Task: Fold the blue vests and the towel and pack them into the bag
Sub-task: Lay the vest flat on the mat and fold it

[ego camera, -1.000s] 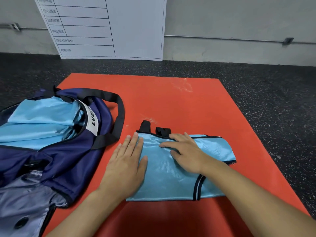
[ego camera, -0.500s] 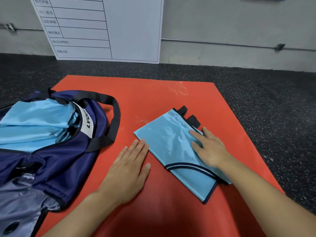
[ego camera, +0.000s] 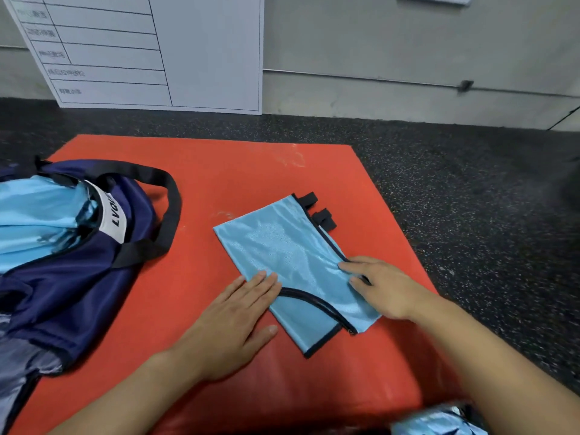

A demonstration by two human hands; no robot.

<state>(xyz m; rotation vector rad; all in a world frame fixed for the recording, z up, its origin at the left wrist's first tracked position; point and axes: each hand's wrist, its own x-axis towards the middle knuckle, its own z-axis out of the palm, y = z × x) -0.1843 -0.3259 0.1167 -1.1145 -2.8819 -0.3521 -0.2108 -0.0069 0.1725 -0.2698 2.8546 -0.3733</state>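
A folded light-blue vest [ego camera: 288, 255] with dark trim and two black tabs lies slanted on the red mat [ego camera: 219, 171]. My left hand [ego camera: 238, 315] lies flat with straight fingers, fingertips on the vest's near-left edge. My right hand [ego camera: 379, 284] rests on the vest's right side, fingers slightly bent over its dark edge. The navy bag [ego camera: 78, 277] lies open at the left, with light-blue fabric [ego camera: 34, 221] inside it.
Dark speckled floor [ego camera: 470, 199] surrounds the mat. A white chart board [ego camera: 157, 51] leans on the far wall. More shiny blue fabric [ego camera: 439, 422] shows at the bottom right edge. A black bag strap [ego camera: 171, 208] curls onto the mat.
The vest has been turned from lying across to slanting on the mat. My right hand has slid back along its right edge, and my left hand has come onto its near-left edge.
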